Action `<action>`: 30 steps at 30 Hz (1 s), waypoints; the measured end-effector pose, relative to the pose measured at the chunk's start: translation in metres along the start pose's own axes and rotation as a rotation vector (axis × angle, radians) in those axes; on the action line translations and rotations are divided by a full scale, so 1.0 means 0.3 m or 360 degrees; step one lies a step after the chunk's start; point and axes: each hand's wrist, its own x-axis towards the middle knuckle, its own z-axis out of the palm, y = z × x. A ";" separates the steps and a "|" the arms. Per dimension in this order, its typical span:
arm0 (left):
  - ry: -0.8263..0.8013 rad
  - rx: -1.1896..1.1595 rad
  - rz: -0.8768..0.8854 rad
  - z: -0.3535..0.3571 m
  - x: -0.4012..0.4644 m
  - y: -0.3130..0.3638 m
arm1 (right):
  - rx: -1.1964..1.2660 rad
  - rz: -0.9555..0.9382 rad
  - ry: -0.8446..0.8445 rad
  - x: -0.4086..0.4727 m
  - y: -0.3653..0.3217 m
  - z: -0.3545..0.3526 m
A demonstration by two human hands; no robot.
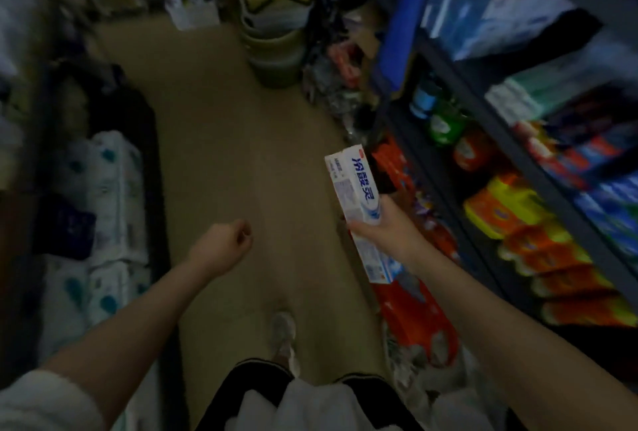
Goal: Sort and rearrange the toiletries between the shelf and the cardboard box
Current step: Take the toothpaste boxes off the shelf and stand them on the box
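1. My right hand gripped a white toothpaste box around its middle, fingers curled round it, held in the aisle just left of the shelf.
2. My left hand was curled into a loose fist, holding nothing, over the floor.
3. Step, I judged: carrying one box between shelf and carton.
4. No cardboard box clearly identifiable; the frame was dark and blurred.
5. Next move called for picking a destination slot, then setting the box in flat.

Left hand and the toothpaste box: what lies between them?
Nothing held or standing: in the head view only bare tan floor shows between the curled, empty left hand and the toothpaste box gripped by the right hand.
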 end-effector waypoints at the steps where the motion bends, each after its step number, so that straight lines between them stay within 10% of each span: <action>1: 0.0001 0.0000 -0.0018 -0.043 0.053 -0.046 | -0.0059 -0.0001 -0.0004 0.077 -0.042 0.037; 15: 0.0381 -0.0281 0.0310 -0.621 0.944 -0.069 | -0.0248 0.0240 0.0007 1.107 -0.361 -0.031; 30: 0.0148 -0.0118 -0.0326 -0.991 1.879 -0.417 | -0.0514 -0.0094 -0.0314 2.258 -1.057 0.084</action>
